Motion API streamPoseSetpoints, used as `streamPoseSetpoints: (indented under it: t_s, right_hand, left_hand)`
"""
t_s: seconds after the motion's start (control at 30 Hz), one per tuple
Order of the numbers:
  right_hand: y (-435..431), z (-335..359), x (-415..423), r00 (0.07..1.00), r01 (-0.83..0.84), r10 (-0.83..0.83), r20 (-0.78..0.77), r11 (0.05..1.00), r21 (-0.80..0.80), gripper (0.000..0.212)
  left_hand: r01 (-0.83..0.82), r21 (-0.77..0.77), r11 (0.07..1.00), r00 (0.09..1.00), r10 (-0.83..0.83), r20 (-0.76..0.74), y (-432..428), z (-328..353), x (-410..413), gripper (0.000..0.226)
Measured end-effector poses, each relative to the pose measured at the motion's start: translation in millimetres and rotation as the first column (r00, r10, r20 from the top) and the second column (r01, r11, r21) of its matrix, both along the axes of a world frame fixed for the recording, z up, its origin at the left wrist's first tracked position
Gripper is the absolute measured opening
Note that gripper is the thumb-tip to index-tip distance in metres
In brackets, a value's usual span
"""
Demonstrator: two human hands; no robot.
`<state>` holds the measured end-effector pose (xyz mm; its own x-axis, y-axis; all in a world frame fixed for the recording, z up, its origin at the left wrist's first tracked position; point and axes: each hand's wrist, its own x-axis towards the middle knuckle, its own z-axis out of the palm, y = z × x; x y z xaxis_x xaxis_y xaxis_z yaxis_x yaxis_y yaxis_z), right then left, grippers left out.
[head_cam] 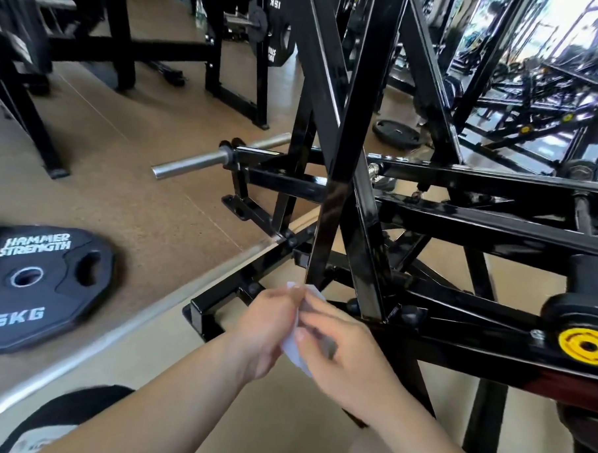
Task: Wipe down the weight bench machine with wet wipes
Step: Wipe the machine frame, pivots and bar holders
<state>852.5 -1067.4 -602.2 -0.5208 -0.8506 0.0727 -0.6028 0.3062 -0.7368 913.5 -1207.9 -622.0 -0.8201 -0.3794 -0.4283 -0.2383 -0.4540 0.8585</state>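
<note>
A white wet wipe (297, 351) is held between both my hands in front of the machine's low frame. My left hand (265, 327) pinches its upper left part, and my right hand (345, 351) pinches it from the right with curled fingers. Most of the wipe is hidden between the hands. The black weight machine frame (340, 180) rises just beyond them, its glossy square tubes crossing at the centre. A base bar (219, 301) lies on the floor right behind my left hand.
A black 15 kg plate (38, 290) lies flat on the floor at left. A chrome loading peg (190, 163) sticks out left from the frame. A yellow end cap (583, 345) sits at right. Other racks stand at the back. A dark shoe (59, 418) shows bottom left.
</note>
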Motion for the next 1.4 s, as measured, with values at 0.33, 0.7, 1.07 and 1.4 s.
streamPoseSetpoints:
  t_s: [0.33, 0.7, 1.07, 1.4]
  right_hand:
    - [-19, 76, -51, 0.912, 0.296, -0.320, -0.258, 0.947, -0.128, 0.051]
    - [-23, 42, -65, 0.911, 0.287, -0.261, -0.319, 0.957, 0.034, 0.060]
    - [-20, 34, -73, 0.881, 0.311, -0.312, -0.356, 0.948, -0.063, 0.054]
    - [-22, 29, -75, 0.849, 0.308, -0.279, -0.449, 0.951, -0.011, 0.066]
  left_hand:
    - [-0.526, -0.356, 0.772, 0.844, 0.527, -0.104, -19, 9, 6, 0.036]
    - [-0.113, -0.247, 0.962, 0.950, 0.032, -0.310, 21, 52, -46, 0.068]
    - [-0.240, -0.295, 0.925, 0.921, 0.121, -0.369, -10, 77, -78, 0.079]
    - [-0.321, -0.683, 0.656, 0.947, 0.231, -0.223, -2, 42, -80, 0.025]
